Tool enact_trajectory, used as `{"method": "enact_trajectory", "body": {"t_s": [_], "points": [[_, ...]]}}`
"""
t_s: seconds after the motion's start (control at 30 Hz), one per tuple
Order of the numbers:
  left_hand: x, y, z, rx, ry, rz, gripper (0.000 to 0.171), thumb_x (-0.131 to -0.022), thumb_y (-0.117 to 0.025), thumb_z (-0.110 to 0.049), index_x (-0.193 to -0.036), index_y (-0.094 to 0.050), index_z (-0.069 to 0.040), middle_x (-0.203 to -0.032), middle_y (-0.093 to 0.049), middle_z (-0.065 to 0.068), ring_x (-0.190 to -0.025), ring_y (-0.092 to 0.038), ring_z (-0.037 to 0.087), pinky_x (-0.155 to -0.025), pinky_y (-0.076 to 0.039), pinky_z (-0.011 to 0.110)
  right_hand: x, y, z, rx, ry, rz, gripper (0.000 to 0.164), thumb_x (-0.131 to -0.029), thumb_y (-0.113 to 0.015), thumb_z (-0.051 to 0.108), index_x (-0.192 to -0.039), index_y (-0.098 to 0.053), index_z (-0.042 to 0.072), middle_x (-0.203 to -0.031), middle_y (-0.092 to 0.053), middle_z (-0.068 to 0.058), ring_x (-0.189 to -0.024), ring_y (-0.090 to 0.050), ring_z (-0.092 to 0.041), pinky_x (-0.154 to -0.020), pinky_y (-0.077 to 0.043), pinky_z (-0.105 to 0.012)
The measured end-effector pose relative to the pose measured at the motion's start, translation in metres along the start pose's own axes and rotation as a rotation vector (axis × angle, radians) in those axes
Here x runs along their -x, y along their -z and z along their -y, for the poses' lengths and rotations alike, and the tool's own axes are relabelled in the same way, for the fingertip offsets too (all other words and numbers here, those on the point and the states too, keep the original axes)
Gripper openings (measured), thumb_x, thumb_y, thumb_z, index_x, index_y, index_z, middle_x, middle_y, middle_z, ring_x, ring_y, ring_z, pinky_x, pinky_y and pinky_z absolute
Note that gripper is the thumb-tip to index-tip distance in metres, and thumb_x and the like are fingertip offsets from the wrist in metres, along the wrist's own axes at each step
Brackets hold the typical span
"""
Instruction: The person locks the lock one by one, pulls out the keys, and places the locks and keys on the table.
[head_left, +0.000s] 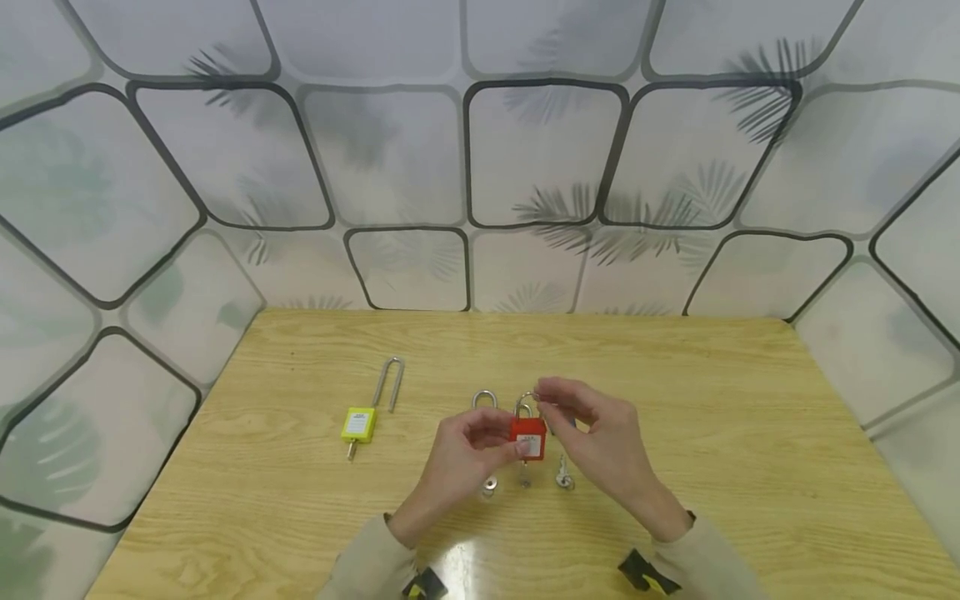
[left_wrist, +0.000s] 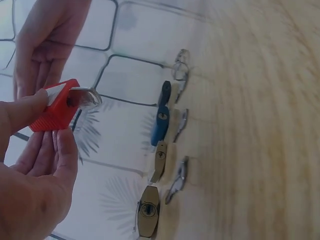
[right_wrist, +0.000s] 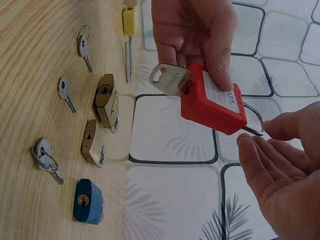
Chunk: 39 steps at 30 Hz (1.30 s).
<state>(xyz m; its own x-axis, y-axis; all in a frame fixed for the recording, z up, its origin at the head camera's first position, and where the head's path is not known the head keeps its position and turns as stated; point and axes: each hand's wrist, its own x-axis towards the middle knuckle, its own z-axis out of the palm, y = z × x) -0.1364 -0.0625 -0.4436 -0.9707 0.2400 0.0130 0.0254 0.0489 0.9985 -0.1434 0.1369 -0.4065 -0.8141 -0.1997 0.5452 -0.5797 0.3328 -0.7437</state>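
Note:
My left hand [head_left: 480, 450] holds a red padlock [head_left: 529, 437] by its body, with the thumb on the white label. A silver key [right_wrist: 170, 80] stamped with digits sticks out of its bottom. At the other end, my right hand [head_left: 600, 433] has thumb and index fingertip pinching the metal shackle [right_wrist: 255, 116]. Beyond the hands, a large brass padlock [right_wrist: 105, 102], a smaller brass padlock [right_wrist: 91, 142] and a blue padlock [right_wrist: 89, 201] stand in a row on the table. Part of this row is hidden behind my hands in the head view.
Off to the left lies a yellow padlock [head_left: 358, 424] with a long shackle and a key in it. Loose keys lie nearer me than the row, one bunch [head_left: 564, 475] at its right end and a key [right_wrist: 66, 92] by the middle. A patterned cloth backdrop [head_left: 420, 267] rises behind the wooden table [head_left: 247, 500].

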Motion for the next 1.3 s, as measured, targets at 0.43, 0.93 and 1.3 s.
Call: {"method": "enact_trajectory", "body": {"t_s": [0.43,0.93,1.3], "points": [[-0.009,0.019,-0.016,0.212,0.148,-0.135,0.035,-0.088,-0.077,-0.003,-0.120,-0.065,0.004,-0.110,-0.074,0.010,-0.099,-0.068,0.014,-0.085,-0.059,0.023,0.005,0.012,-0.002,-0.239,-0.577,0.358,0.034,-0.099,-0.068,0.017,-0.126,-0.066,-0.003,-0.117,-0.075,-0.021,-0.101,-0.076,-0.024,-0.087,-0.063,-0.035],[-0.010,0.021,-0.014,0.340,0.179,-0.067,0.036,-0.091,-0.071,-0.002,-0.124,-0.059,0.007,-0.102,-0.070,-0.001,-0.095,-0.064,0.012,-0.084,-0.057,0.021,0.016,-0.009,-0.016,-0.645,-0.736,0.589,0.052,-0.105,-0.060,0.021,-0.134,-0.051,-0.021,-0.118,-0.070,-0.030,-0.101,-0.075,-0.020,-0.092,-0.061,-0.039],[-0.009,0.019,-0.011,0.308,0.211,-0.091,0.037,-0.089,-0.074,-0.005,-0.122,-0.061,0.006,-0.105,-0.071,0.004,-0.097,-0.065,0.013,-0.086,-0.057,0.023,0.016,-0.017,-0.015,-0.541,-0.706,0.480,0.036,-0.099,-0.068,0.013,-0.116,-0.061,-0.018,-0.103,-0.074,-0.029,-0.089,-0.076,-0.020,-0.082,-0.064,-0.036]]}}
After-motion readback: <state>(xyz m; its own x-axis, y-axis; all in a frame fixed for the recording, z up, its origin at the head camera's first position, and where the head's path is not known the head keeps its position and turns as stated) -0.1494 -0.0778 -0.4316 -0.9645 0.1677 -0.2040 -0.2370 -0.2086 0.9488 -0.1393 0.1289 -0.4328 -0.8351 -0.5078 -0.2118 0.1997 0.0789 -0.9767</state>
